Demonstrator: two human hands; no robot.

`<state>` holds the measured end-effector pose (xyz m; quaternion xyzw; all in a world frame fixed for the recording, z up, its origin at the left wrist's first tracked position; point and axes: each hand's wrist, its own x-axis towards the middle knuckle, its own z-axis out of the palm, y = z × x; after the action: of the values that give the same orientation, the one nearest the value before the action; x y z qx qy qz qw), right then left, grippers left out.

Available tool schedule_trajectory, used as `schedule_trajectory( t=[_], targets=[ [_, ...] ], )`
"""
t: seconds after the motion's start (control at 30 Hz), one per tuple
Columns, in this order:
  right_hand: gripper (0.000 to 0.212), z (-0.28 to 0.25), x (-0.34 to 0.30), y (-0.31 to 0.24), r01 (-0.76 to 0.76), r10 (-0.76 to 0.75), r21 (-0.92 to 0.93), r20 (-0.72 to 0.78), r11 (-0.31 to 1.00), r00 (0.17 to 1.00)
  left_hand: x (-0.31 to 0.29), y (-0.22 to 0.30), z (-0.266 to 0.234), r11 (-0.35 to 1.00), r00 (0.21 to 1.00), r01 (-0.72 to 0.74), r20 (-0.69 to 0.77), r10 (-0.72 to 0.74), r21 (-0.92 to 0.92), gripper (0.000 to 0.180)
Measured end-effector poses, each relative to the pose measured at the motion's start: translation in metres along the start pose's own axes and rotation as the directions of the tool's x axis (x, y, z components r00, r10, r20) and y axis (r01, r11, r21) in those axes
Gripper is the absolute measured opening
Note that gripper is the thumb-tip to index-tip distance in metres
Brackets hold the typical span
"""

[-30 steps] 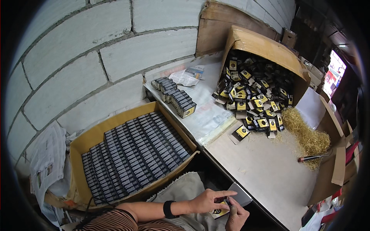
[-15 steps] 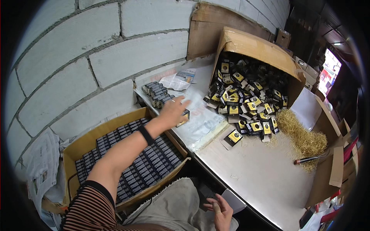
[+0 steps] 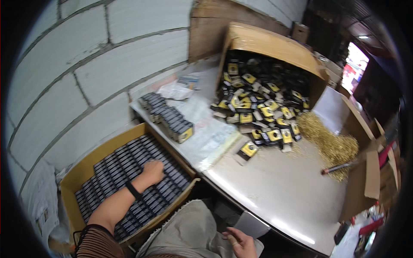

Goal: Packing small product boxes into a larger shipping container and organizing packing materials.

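My left hand (image 3: 152, 173), with a dark band on its wrist, is down on the packed rows of small dark boxes (image 3: 129, 157) inside an open carton (image 3: 88, 161). Its fingers curl under, and whatever they may hold is hidden. Low in the picture, beside my lap, my right hand (image 3: 241, 243) rests with its fingers loosely apart, holding nothing visible. A row of similar small boxes (image 3: 170, 121) stands on the table's plastic-covered part, its nearest end showing yellow.
A large carton (image 3: 275, 41) lies on its side, spilling black-and-yellow boxes (image 3: 266, 112) onto the table (image 3: 275, 185). One small box (image 3: 248, 149) lies apart. Golden shredded filler (image 3: 329, 137) and a dark-handled tool (image 3: 337, 167) are at the right, beside open cardboard flaps (image 3: 372, 172).
My left hand has moved from the row of boxes on the table down and left into the carton of packed boxes. The view has shifted slightly. My right hand stays low.
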<state>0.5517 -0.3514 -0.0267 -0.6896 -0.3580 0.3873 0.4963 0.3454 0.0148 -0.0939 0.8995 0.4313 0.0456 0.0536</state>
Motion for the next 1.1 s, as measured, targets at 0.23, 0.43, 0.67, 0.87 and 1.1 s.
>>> schedule_trajectory(
  t=[0.23,0.43,0.67,0.87,1.1],
  targets=[
    [0.028,-0.038,-0.028,-0.011,0.013,-0.023,-0.121,-0.088,0.993,0.996,-0.001,-0.018,0.000,0.997,0.997,0.061,0.047,-0.059,-0.036,0.008],
    [0.026,-0.039,-0.037,-0.007,-0.020,0.013,-0.055,-0.125,0.998,0.992,0.003,0.003,-0.007,0.995,1.000,0.013,0.017,-0.015,0.101,0.007],
    [0.024,-0.091,-0.026,-0.042,0.126,-0.162,-0.372,-0.068,0.920,0.984,0.022,0.094,-0.098,0.704,0.961,-0.085,0.128,0.244,-0.705,0.023],
    [0.024,-0.216,0.134,-0.069,-0.102,-0.086,-0.786,-0.194,0.610,0.977,0.089,0.208,-0.115,0.839,0.838,-0.541,-0.127,0.531,-0.063,0.044],
    [0.074,-0.357,0.332,-0.006,-0.503,0.095,-0.711,-0.531,0.492,0.842,0.168,0.288,-0.072,0.796,0.805,-0.589,0.183,0.564,0.140,0.048]
  ],
)
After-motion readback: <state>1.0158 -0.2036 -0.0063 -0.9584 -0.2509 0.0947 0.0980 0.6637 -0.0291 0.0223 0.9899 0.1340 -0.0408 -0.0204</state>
